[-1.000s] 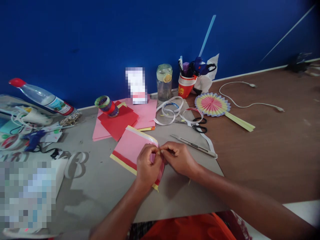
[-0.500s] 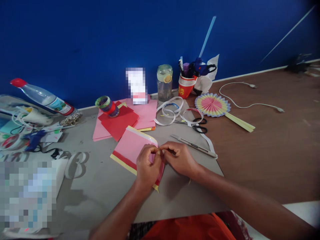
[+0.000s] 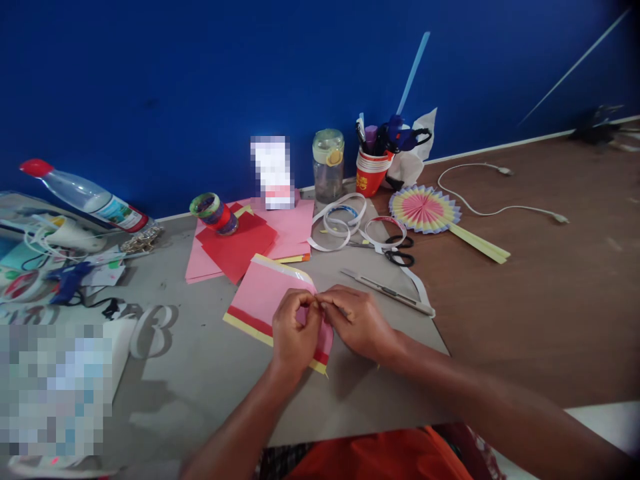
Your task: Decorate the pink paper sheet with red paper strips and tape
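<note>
A layered paper sheet (image 3: 265, 288), pink with red and yellow bands along its near edge, lies tilted on the grey mat. A pale, shiny tape-like strip (image 3: 285, 268) runs along its far edge. My left hand (image 3: 296, 327) is over the sheet's right part, thumb and forefinger pinched on its right edge near the far corner. My right hand (image 3: 357, 320) meets it there from the right, its fingertips pinched too. Whatever is between the right fingertips is too small to make out. Just beyond my right hand lies a craft knife (image 3: 387, 292).
Behind lie red paper (image 3: 237, 243), pink sheets (image 3: 295, 227), tape rolls (image 3: 345, 223) and black-handled scissors (image 3: 400, 257). A pleated paper fan (image 3: 425, 210) and white cable (image 3: 475, 210) are right. A bottle (image 3: 95, 197) and blue glue gun (image 3: 70, 280) are left.
The near right corner of the layered sheet has swung a little right and up, and the sheet looks flatter. Both hands stay pinched together at its edge, shifted slightly left.
</note>
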The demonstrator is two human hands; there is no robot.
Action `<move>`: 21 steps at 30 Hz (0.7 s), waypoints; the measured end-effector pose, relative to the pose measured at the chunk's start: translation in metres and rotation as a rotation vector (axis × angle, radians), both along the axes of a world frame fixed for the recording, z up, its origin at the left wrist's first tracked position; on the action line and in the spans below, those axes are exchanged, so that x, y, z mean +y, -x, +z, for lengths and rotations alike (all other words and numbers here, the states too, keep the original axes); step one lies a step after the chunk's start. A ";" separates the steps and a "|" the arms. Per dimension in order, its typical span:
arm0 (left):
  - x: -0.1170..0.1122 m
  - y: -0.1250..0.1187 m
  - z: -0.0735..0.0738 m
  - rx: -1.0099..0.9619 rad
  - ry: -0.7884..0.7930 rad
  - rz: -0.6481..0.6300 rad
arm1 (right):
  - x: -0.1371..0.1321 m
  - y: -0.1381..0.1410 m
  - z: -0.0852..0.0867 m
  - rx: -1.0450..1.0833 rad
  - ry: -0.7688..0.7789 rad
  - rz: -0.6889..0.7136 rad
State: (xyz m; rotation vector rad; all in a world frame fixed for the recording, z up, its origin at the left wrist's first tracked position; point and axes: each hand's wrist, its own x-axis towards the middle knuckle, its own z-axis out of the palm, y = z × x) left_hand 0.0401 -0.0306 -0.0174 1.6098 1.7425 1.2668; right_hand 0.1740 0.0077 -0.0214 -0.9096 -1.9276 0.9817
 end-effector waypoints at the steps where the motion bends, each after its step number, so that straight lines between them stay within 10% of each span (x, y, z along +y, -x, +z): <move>1: 0.000 0.000 0.000 0.001 0.001 0.000 | 0.000 0.000 0.000 -0.004 0.000 0.003; 21: -0.001 0.000 0.000 -0.036 0.030 0.011 | -0.001 -0.002 -0.005 0.032 -0.079 0.005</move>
